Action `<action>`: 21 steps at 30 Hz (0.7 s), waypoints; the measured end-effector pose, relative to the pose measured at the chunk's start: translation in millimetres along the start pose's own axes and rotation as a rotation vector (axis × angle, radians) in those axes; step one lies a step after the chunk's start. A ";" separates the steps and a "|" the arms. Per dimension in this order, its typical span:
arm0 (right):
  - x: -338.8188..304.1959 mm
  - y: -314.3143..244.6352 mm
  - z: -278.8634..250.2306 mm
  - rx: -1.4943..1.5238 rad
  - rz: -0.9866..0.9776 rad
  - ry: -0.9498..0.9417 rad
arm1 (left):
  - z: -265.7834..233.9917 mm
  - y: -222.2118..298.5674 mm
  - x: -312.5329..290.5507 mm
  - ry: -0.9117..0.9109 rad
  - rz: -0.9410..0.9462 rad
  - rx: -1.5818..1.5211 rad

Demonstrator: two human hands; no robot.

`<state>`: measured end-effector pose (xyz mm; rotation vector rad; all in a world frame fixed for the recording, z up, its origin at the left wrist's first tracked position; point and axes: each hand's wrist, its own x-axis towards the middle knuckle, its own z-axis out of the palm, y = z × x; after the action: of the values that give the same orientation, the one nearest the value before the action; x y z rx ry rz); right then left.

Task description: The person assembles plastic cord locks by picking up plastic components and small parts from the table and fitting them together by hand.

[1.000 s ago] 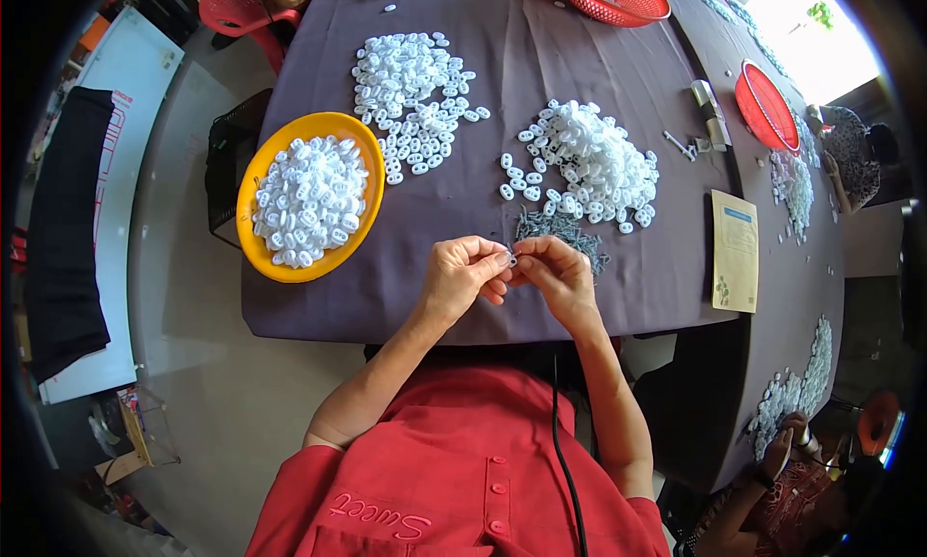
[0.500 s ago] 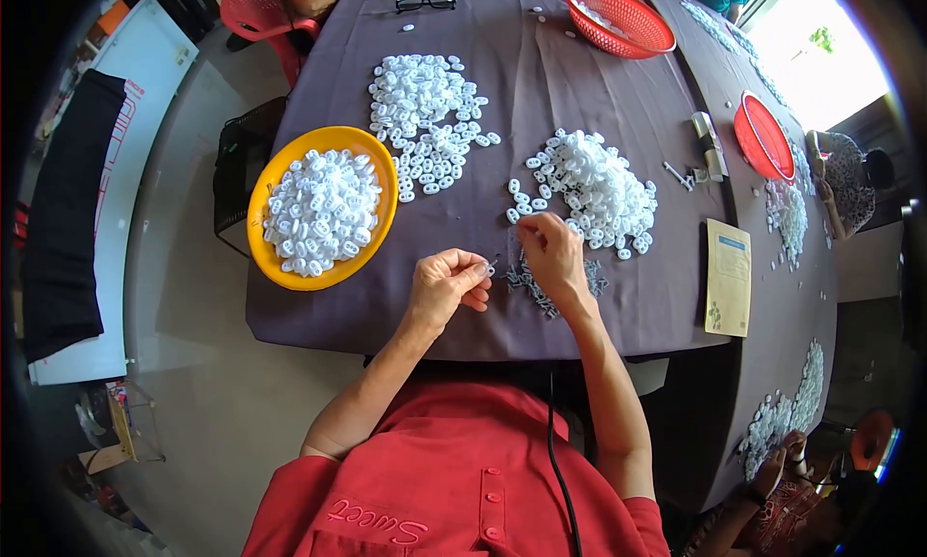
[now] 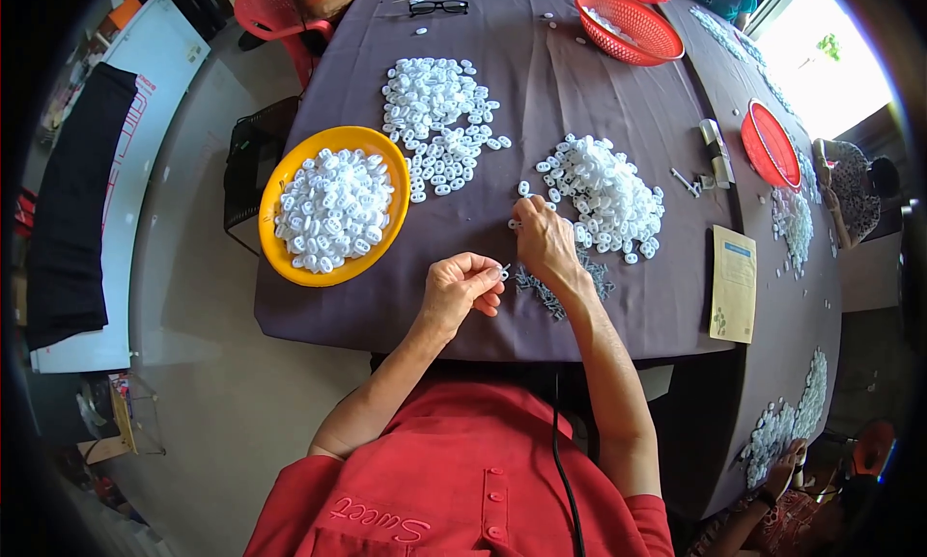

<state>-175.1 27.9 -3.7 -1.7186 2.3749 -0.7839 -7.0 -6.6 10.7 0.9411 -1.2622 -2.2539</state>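
Note:
My left hand point(image 3: 462, 289) is closed in a pinch on a small pale piece point(image 3: 505, 271), too small to make out fully. To its right, my right hand point(image 3: 547, 236) reaches down, palm low, with fingers curled together over loose white oval pieces at the left edge of a heap point(image 3: 618, 195). Its fingertips are mostly hidden, so anything between them does not show. Small grey slender pieces point(image 3: 599, 279) lie scattered under and beside my right wrist.
A yellow bowl point(image 3: 268, 219) full of white ovals stands at the left. Another white pile point(image 3: 435, 98) lies farther back. Around them are a red basket point(image 3: 666, 43), glasses point(image 3: 438, 8), a tan packet point(image 3: 732, 287) and a red chair point(image 3: 266, 12). Co-workers' hands point(image 3: 787, 465) are at lower right.
My right hand has moved a little away from me, over the loose ovals beside the heap. My left hand keeps its pinch. The whole view has shifted slightly.

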 end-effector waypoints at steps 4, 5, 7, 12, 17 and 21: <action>-6.1 3.2 -8.0 0.132 -0.064 0.056 | 5.6 2.0 0.1 -0.006 -0.002 0.019; -9.5 0.4 -10.1 0.226 -0.078 0.113 | 4.9 3.2 -1.7 0.007 0.010 0.019; -21.5 -3.2 -19.2 0.517 0.140 0.019 | 3.5 4.9 -2.6 0.025 0.019 0.022; -59.2 -9.9 -32.4 1.394 0.522 0.039 | 15.1 5.9 -0.7 0.013 0.038 0.151; -75.2 -15.7 -35.4 1.444 0.544 0.083 | 29.0 4.1 -0.2 -0.007 0.081 0.213; -78.6 -18.0 -33.7 1.409 0.503 0.154 | 33.4 4.1 -0.3 0.000 0.113 0.253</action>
<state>-144.4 107.0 17.3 -0.4601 1.3587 -1.8065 -30.7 11.2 26.7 0.9299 -1.5866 -2.0411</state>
